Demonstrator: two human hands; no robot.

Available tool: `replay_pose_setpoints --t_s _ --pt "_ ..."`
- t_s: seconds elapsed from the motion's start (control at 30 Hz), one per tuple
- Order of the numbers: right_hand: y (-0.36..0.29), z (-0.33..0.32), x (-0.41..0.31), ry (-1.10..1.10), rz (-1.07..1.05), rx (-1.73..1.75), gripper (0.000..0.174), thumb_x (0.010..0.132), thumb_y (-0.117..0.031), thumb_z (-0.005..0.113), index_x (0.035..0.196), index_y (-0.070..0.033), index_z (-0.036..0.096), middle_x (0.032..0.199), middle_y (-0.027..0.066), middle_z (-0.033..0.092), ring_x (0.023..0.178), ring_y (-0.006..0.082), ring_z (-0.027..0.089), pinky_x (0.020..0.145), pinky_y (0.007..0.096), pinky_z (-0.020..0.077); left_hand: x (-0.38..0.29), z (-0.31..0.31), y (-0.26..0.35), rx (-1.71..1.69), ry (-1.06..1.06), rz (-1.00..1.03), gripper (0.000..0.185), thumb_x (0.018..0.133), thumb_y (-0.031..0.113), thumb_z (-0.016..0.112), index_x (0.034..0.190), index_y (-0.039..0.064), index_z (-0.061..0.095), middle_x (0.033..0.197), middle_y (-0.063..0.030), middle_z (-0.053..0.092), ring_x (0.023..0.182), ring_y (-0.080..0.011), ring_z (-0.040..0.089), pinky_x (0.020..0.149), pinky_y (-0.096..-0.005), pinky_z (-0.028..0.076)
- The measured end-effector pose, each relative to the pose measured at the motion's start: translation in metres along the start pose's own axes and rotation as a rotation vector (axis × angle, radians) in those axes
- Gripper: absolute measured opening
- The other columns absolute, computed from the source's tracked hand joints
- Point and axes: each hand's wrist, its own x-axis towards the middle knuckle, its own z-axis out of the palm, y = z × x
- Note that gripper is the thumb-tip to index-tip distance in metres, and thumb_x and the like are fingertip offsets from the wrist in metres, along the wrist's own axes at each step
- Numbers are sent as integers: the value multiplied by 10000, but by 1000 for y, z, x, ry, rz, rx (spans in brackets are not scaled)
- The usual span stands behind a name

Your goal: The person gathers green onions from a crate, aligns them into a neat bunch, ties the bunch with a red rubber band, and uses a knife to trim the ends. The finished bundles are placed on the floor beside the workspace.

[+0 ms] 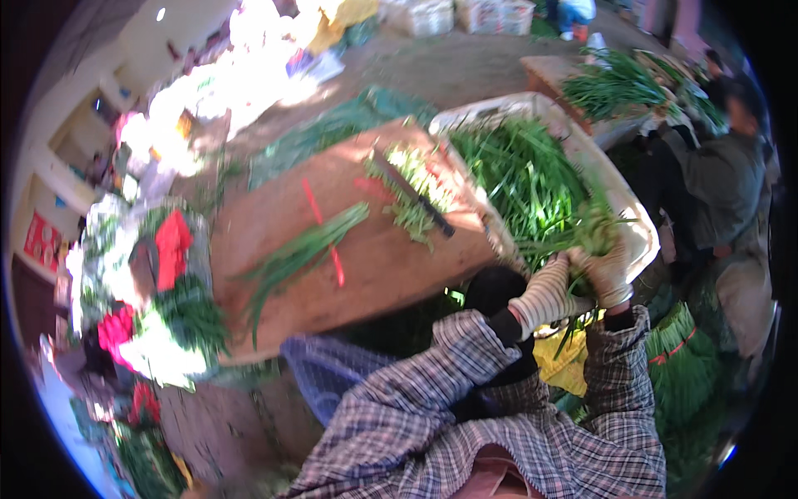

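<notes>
Both my hands wear pale gloves and meet at the near right corner of a white plastic crate (633,234). In my right hand (603,274) is a bunch of green leafy stalks (595,231), its pale ends up. My left hand (547,298), in a striped glove, closes on the same stalks from the left; its fingertips are partly hidden. Some leaves hang below the hands. Loose green leaves (523,174) fill the crate. To its left, a knife (411,192) lies over pale trimmings (421,168) on a wooden board (274,212). A small bunch of green stalks (305,240) crosses a red tie (336,265).
A blue mesh crate or bag (336,371) is below the board's near edge. Tied green stalks (679,355) stand at my right. Another person (717,168) sits at the right beside a wooden table with greens (614,84). More greens (187,312) are at the board's left end.
</notes>
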Motion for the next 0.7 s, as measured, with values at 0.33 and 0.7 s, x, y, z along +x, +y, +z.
replay_pose_setpoints --t_s 0.33,0.7 --pt "19 -50 18 83 44 96 546 806 74 765 1312 -18 580 1168 62 672 970 138 654 851 287 545 -182 -309 27 1747 1037 128 763 783 414 772 1409 73 499 1476 -192 468 1385 -413 408 1118 -672 272" --pt "-174 -58 108 181 -339 78 338 827 -74 791 1128 -24 646 867 36 686 817 176 669 758 335 567 -200 -464 -28 1847 827 -236 519 921 220 635 1429 268 542 1463 -49 528 1399 -351 423 1121 -620 284"
